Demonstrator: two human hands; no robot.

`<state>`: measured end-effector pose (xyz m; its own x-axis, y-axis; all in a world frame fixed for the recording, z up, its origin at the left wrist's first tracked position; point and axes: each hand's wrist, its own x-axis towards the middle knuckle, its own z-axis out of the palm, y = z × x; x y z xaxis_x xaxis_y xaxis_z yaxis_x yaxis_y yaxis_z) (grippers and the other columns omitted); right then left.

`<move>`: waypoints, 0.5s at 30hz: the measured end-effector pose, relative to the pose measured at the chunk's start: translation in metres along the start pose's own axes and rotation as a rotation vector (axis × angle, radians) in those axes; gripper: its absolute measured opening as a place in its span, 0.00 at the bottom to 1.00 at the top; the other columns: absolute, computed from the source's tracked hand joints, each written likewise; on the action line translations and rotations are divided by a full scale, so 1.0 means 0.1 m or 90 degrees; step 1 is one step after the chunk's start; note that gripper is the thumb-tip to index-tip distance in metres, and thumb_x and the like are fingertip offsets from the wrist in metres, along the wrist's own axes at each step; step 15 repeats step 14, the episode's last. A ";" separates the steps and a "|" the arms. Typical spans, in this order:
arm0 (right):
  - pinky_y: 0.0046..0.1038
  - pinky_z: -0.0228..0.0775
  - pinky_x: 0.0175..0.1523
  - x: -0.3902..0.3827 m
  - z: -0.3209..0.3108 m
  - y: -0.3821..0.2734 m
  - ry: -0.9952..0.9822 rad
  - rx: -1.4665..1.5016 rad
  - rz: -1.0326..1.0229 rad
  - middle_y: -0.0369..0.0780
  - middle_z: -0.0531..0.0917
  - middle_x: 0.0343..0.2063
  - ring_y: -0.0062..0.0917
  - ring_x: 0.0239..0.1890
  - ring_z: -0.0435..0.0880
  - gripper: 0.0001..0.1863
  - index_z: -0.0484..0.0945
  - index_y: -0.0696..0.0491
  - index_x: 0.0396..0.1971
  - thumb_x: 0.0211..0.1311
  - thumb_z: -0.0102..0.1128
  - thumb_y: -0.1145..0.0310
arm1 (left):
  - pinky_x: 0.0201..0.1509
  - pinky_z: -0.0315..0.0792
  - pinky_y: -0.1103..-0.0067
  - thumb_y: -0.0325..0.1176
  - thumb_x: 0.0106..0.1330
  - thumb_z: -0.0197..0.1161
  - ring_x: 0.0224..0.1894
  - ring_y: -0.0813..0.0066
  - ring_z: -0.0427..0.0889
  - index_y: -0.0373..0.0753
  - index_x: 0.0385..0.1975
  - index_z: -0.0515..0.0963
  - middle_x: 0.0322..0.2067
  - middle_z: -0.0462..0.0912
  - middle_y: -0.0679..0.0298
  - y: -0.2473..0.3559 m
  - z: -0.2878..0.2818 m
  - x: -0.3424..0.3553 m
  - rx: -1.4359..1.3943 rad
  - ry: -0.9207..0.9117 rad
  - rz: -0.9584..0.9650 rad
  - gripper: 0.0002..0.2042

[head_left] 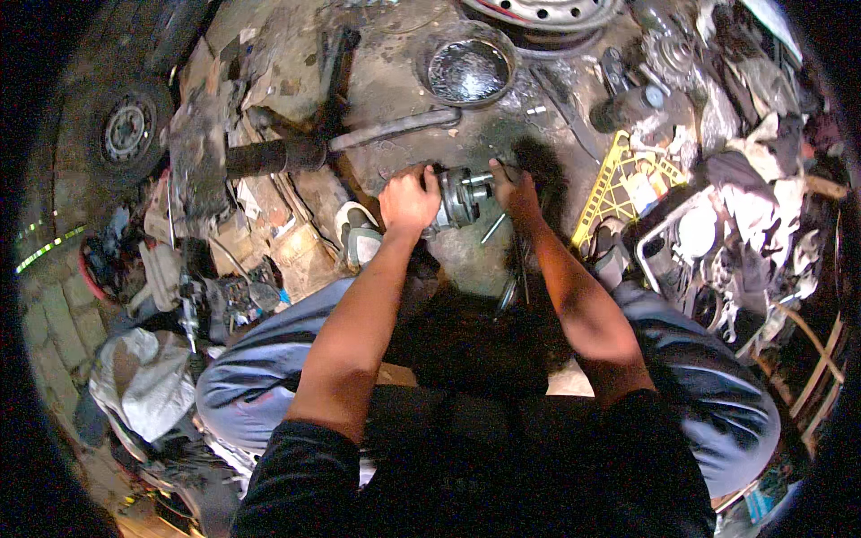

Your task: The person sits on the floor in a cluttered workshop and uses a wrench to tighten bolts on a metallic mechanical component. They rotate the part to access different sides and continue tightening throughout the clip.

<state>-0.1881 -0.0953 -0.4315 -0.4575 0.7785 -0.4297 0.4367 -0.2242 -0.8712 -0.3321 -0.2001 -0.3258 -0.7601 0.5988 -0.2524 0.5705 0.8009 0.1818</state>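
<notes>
A grey, ringed metal part (459,199), roughly cylindrical, is held low over the floor between my hands. My left hand (410,199) is closed around its left side, thumb on top. From its right side a shiny metal shaft (481,186) points toward my right hand (513,188), whose fingers are closed on the shaft's outer end. Whether that hand also grips a tool is hidden. Just below lies a thin bright metal rod (493,229) on the floor. Near my knees another slim metal tool (508,294) shows in shadow.
Beyond my hands stand a bowl of dark liquid (468,72) and a wheel rim (543,18). A dark-sleeved bar (278,157) lies at left. To the right are a yellow plastic frame (619,184), a dark cylinder (628,108) and heaped rags (762,197). A tyre (130,130) sits far left.
</notes>
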 end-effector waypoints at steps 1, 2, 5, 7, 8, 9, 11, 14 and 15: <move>0.34 0.71 0.56 -0.03 0.07 -0.04 0.062 -0.019 0.025 0.49 0.87 0.40 0.38 0.44 0.85 0.24 0.83 0.63 0.41 0.65 0.64 0.53 | 0.48 0.77 0.57 0.45 0.69 0.53 0.40 0.44 0.84 0.40 0.38 0.85 0.37 0.85 0.49 0.01 0.01 -0.02 -0.006 0.017 0.003 0.17; 0.35 0.72 0.54 -0.05 0.11 -0.08 0.124 -0.044 0.052 0.51 0.87 0.38 0.40 0.43 0.85 0.24 0.83 0.63 0.39 0.64 0.64 0.53 | 0.48 0.77 0.57 0.45 0.69 0.53 0.40 0.44 0.84 0.40 0.38 0.85 0.37 0.85 0.48 0.02 0.02 -0.03 -0.013 0.035 0.004 0.17; 0.38 0.74 0.54 -0.14 0.09 -0.15 0.131 0.001 0.080 0.49 0.87 0.39 0.44 0.45 0.85 0.24 0.84 0.59 0.40 0.60 0.65 0.50 | 0.47 0.77 0.57 0.45 0.68 0.54 0.39 0.43 0.84 0.40 0.37 0.85 0.35 0.85 0.45 0.02 0.04 0.00 0.022 0.028 0.000 0.17; 0.40 0.76 0.52 -0.16 0.11 -0.17 0.149 -0.004 0.078 0.48 0.88 0.36 0.45 0.43 0.86 0.22 0.85 0.58 0.37 0.58 0.65 0.51 | 0.47 0.77 0.56 0.45 0.68 0.54 0.38 0.42 0.84 0.40 0.38 0.85 0.33 0.85 0.44 0.02 0.06 0.00 0.063 0.040 -0.006 0.16; 0.40 0.76 0.52 -0.16 0.12 -0.17 0.158 -0.029 0.081 0.48 0.88 0.36 0.45 0.42 0.86 0.22 0.85 0.58 0.37 0.58 0.65 0.51 | 0.47 0.77 0.56 0.45 0.68 0.54 0.38 0.42 0.84 0.40 0.38 0.85 0.33 0.85 0.44 0.02 0.07 0.00 0.044 0.045 0.004 0.16; 0.40 0.76 0.52 -0.16 0.15 -0.15 0.170 -0.051 0.072 0.48 0.88 0.36 0.45 0.42 0.86 0.22 0.85 0.58 0.37 0.58 0.65 0.51 | 0.47 0.77 0.56 0.45 0.68 0.54 0.38 0.42 0.84 0.41 0.38 0.85 0.33 0.85 0.44 0.02 0.07 0.01 0.033 0.048 0.014 0.16; 0.41 0.75 0.53 -0.13 0.18 -0.08 0.156 -0.046 0.042 0.49 0.87 0.37 0.45 0.42 0.86 0.23 0.85 0.58 0.37 0.59 0.65 0.50 | 0.47 0.77 0.57 0.45 0.68 0.55 0.39 0.42 0.84 0.41 0.38 0.85 0.34 0.85 0.44 0.02 0.05 0.00 0.027 0.045 0.011 0.16; 0.43 0.73 0.56 0.01 0.12 0.10 0.046 -0.006 0.034 0.51 0.85 0.42 0.47 0.47 0.84 0.26 0.83 0.56 0.44 0.59 0.66 0.47 | 0.47 0.77 0.57 0.45 0.68 0.55 0.39 0.42 0.84 0.41 0.39 0.85 0.34 0.85 0.44 0.05 0.00 -0.02 0.041 0.031 -0.009 0.16; 0.43 0.73 0.56 0.01 0.12 0.10 0.046 -0.006 0.034 0.51 0.85 0.42 0.47 0.47 0.84 0.26 0.83 0.56 0.44 0.59 0.66 0.47 | 0.47 0.77 0.57 0.45 0.68 0.55 0.39 0.42 0.84 0.41 0.39 0.85 0.34 0.85 0.44 0.05 0.00 -0.02 0.041 0.031 -0.009 0.16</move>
